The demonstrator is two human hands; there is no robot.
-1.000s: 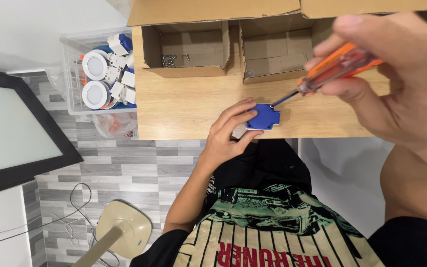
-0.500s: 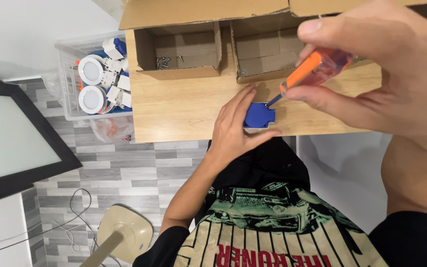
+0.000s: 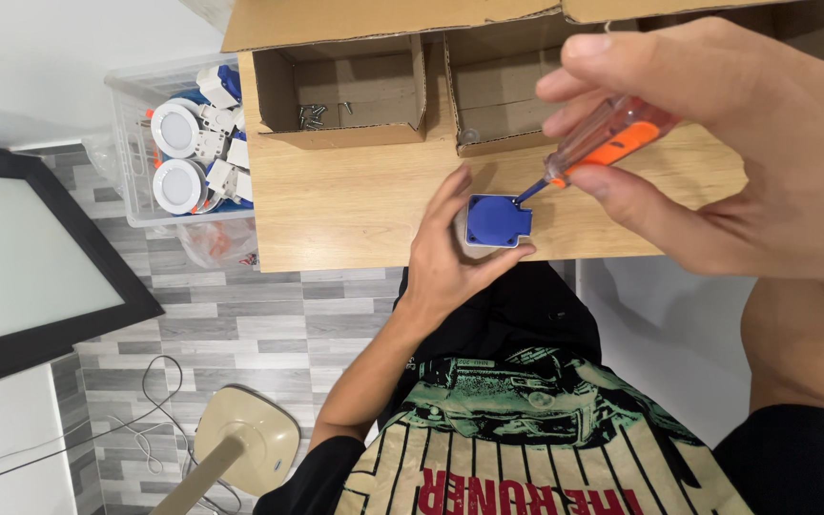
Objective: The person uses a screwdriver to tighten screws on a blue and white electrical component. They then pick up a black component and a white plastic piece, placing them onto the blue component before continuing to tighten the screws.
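Blue plastic, a squarish socket (image 3: 498,220), sits near the front edge of the wooden table (image 3: 355,210), about midway along it, pinned there by the left hand (image 3: 450,262): fingers curl over its left side and the thumb presses its near corner, so the hand is closed on the socket. The right hand (image 3: 736,162) is wrapped around a screwdriver (image 3: 595,145) with a clear and orange handle, pinched between thumb and fingers, its shaft slanting down so the tip meets the socket's upper right corner. To do this well, I judge the driver should stand more squarely over the screw than its present lean, with steady downward pressure so the tip does not slip out; the left hand should keep the socket flat and its fingers out of the tip's path. Small turns from the fingertips would suit better than wrist swings. Toward the table's back edge stand two open cardboard boxes: the left box (image 3: 340,95) holds a few loose screws, the right box (image 3: 517,91) a small round part. Off the table's left edge a clear plastic bin (image 3: 135,143) carries round white fittings with blue and orange parts. Grey plank flooring (image 3: 240,315) lies below, with a black-framed panel (image 3: 40,257) at left, a beige stand base (image 3: 245,439) and a thin cable (image 3: 159,381).
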